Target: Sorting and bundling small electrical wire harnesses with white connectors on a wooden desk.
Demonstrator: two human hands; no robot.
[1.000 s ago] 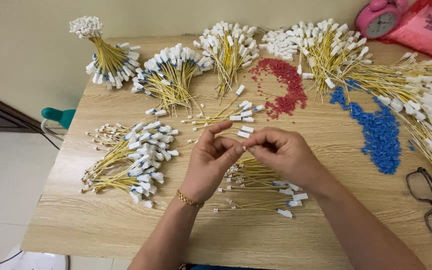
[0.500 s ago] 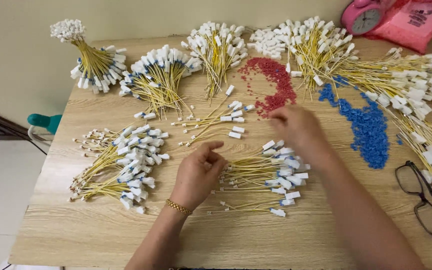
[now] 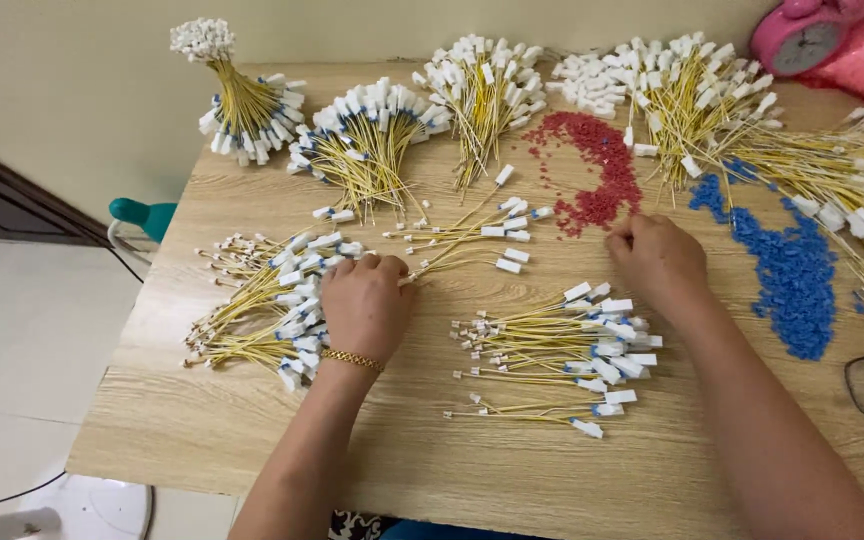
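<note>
A: Head view, from near to far. Closest to the person lies a loose row of yellow wires with white plastic plugs [image 3: 562, 350] on the pale wood-grain surface [image 3: 432, 470]. I think a forearm may sweep them off the near edge, because they lie free between the two arms.

B: And the hands?

A: The left hand [image 3: 364, 305], with a thin gold bracelet [image 3: 350, 357], rests curled on the heap of yellow wires with blue-and-white plugs [image 3: 262, 300]. I cannot tell if the fingers pinch one wire. If it lifts fast, tangled wires may come along.

B: The right one?

A: The right hand [image 3: 657, 260] is curled, its fingertips at the lower edge of the pile of small red plastic pieces [image 3: 597, 170]. What it holds, I cannot see. A careless push may scatter red pieces into the pile of small blue plastic pieces [image 3: 787, 270] just beside it, and then sorting is needed.

B: Farther back?

A: Tied bundles of yellow wires with white plugs [image 3: 362, 140] stand along the far side; one near the far left corner could roll off.
</note>
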